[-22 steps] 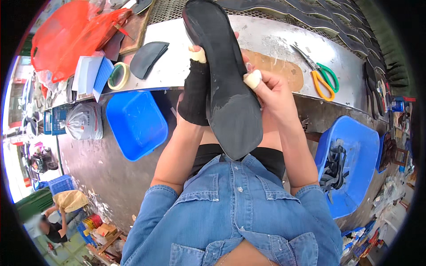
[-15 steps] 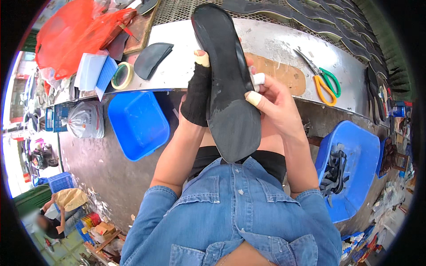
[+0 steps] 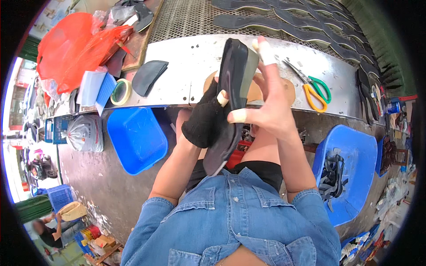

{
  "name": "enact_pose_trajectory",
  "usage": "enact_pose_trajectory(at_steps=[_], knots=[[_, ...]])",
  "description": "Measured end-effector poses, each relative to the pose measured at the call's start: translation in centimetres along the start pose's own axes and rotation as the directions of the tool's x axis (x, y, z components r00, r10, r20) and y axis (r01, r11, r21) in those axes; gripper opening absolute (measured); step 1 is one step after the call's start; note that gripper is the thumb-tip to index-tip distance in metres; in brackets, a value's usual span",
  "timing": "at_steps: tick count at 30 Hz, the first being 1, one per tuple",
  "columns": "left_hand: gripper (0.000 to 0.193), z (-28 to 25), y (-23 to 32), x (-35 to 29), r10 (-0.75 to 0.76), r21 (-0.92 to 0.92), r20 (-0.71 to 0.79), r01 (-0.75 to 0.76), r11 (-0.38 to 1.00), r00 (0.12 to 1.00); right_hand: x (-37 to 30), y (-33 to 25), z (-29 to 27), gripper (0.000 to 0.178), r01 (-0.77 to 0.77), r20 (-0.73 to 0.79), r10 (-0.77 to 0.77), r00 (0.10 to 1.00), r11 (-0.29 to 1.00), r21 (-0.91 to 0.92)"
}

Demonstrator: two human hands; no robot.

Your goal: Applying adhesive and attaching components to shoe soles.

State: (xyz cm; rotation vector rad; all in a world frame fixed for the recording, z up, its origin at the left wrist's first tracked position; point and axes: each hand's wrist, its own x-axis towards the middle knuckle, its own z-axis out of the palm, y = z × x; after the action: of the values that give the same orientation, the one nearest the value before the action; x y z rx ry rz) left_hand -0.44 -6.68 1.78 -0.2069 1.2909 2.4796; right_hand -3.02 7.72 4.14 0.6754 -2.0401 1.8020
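Observation:
My left hand (image 3: 205,117), in a black fingerless glove with taped fingertips, is closed around a black shoe sole (image 3: 231,66). The sole is tilted on its side above my lap, with its thick edge and a grey-green face turned to the right. My right hand (image 3: 271,104) is open beside it, fingers spread and several tips wrapped in pale tape. Its thumb reaches to the sole's edge; whether it touches, I cannot tell. Behind the sole, a tan sole-shaped piece (image 3: 284,90) lies partly hidden on the metal bench (image 3: 177,55).
Scissors (image 3: 310,88) lie right on the bench; tape (image 3: 120,92), black pieces (image 3: 150,77) and a red bag (image 3: 66,48) are left. Several soles (image 3: 288,29) rest on the mesh. Blue bins (image 3: 137,142) stand below, the right bin (image 3: 355,177) holding black scraps. Another person (image 3: 51,230) sits far left.
The sole has turned from flat to on its side and come lower. My right hand has let go and spread its fingers, while my left keeps its hold.

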Motion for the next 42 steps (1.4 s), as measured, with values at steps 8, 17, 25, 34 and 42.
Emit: enact_pose_trajectory(at_steps=[8, 17, 25, 34, 42], knots=[[0.056, -1.2, -0.3, 0.7, 0.047, 0.134, 0.093, -0.06, 0.989, 0.995, 3.7, 1.5, -0.5, 0.035, -0.23, -0.115, 0.278, 0.954, 0.919, 0.319], [0.029, 0.4, 0.7, 0.8, 0.207, -0.158, -0.01, -0.206, 0.966, 0.978, -1.6, 0.8, 2.6, 0.044, -0.234, -0.04, 0.297, 0.954, 0.821, 0.521], [0.034, -0.2, -1.2, 2.3, 0.285, -0.343, 0.271, -0.185, 0.921, 0.919, -0.5, -0.5, 3.4, 0.065, -0.411, 0.091, 0.477, 0.874, 0.628, 0.661], [0.033, -0.5, -1.1, 2.7, 0.35, -0.373, 0.376, -0.206, 0.905, 0.858, -0.9, -0.7, 3.5, 0.071, -0.405, 0.024, 0.483, 0.875, 0.705, 0.582], [0.029, -1.1, -0.1, 3.0, 0.282, -0.335, 0.358, -0.159, 0.929, 0.89, -0.7, -0.6, 3.6, 0.063, -0.514, 0.124, 0.55, 0.826, 0.644, 0.567]])
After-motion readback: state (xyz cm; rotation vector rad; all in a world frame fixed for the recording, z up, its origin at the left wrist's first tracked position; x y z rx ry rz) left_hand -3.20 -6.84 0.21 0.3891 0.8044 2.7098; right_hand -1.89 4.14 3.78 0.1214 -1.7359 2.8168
